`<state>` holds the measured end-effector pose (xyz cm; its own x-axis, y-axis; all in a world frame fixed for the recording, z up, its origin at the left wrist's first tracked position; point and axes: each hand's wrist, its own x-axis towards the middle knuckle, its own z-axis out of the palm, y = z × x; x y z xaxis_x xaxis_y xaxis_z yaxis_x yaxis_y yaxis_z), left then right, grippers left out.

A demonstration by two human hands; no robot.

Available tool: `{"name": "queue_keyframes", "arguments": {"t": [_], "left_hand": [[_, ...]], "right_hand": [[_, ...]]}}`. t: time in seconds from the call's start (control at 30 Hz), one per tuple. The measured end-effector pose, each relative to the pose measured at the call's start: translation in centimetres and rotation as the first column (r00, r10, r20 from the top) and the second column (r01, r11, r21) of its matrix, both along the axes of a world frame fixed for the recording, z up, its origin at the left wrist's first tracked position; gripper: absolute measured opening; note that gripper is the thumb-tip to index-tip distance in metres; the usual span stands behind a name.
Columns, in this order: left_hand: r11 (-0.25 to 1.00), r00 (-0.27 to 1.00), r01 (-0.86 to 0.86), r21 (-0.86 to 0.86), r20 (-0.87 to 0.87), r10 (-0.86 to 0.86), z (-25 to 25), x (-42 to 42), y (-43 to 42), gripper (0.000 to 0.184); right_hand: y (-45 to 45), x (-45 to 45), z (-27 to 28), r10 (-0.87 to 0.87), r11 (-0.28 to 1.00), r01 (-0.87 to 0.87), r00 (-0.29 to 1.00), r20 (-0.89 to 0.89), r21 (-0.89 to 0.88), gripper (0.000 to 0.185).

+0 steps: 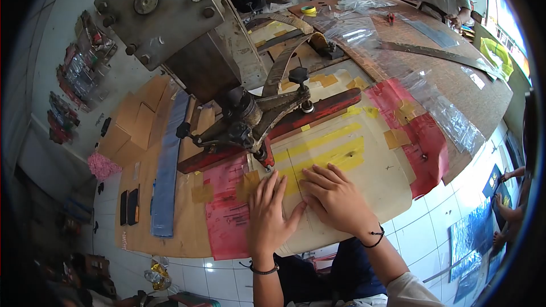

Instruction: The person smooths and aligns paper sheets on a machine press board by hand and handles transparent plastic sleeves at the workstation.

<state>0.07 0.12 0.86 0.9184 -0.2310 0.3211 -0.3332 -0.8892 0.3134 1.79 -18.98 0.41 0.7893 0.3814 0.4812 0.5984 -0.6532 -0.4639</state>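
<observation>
My left hand [267,216] lies on the cream-coloured board [381,185], fingers stretched forward and thumb out to the right. To its right my right hand [339,200] rests flat on the same board, fingers spread over a strip of yellow tape [341,153]. Nothing shows in either hand; what is beneath the palms is hidden. Red plastic sheets flank the board, one on the left [227,216] and one on the right [426,153]. Just beyond my fingertips stands a machine's metal clamp arm [278,105] with black knobs, over a red bar [324,113].
The heavy machine head [165,11] overhangs the table's left half. A blue strip [169,176], two black pieces [129,207] and brown cardboard [136,119] lie leftward. Clear plastic film [455,119] and a long metal strip [438,54] lie right. Other people are around the table.
</observation>
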Motion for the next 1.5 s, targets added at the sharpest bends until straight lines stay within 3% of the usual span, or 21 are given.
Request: {"name": "queue_keyframes", "arguments": {"t": [0.53, 0.73, 0.83, 0.93, 1.17, 1.5], "left_hand": [[1.000, 1.000, -0.007, 0.009, 0.011, 0.007, 0.3, -0.2, -0.2, 0.066], [0.999, 0.997, 0.012, -0.045, 0.079, -0.008, 0.4, -0.7, -0.4, 0.054], [0.985, 0.993, 0.118, -0.125, 0.017, -0.117, 0.0, -1.1, 0.2, 0.046], [0.984, 0.984, 0.172, -0.047, 0.047, -0.170, -0.6, -2.6, 0.4, 0.039], [0.997, 0.997, 0.063, -0.040, 0.044, -0.061, -2.0, -8.5, -1.6, 0.049], [0.999, 0.992, 0.004, -0.044, 0.125, 0.002, -5.6, -10.1, -2.1, 0.056]], "right_hand": [[0.0, 0.0, 0.2, -0.005, 1.000, 0.005, 1.000, -0.002, -0.006, 0.028], [0.2, 0.1, 0.1, -0.011, 1.000, 0.011, 1.000, -0.016, 0.020, 0.027], [0.3, 0.4, 0.2, -0.009, 1.000, 0.009, 1.000, -0.006, 0.024, 0.026], [0.4, 0.2, 0.1, -0.009, 1.000, 0.009, 1.000, 0.002, 0.020, 0.026], [0.2, 0.2, 0.1, 0.018, 0.998, -0.017, 1.000, -0.006, 0.068, 0.026], [-0.1, 0.1, 0.0, 0.024, 0.998, -0.024, 1.000, 0.005, 0.055, 0.028]]}}
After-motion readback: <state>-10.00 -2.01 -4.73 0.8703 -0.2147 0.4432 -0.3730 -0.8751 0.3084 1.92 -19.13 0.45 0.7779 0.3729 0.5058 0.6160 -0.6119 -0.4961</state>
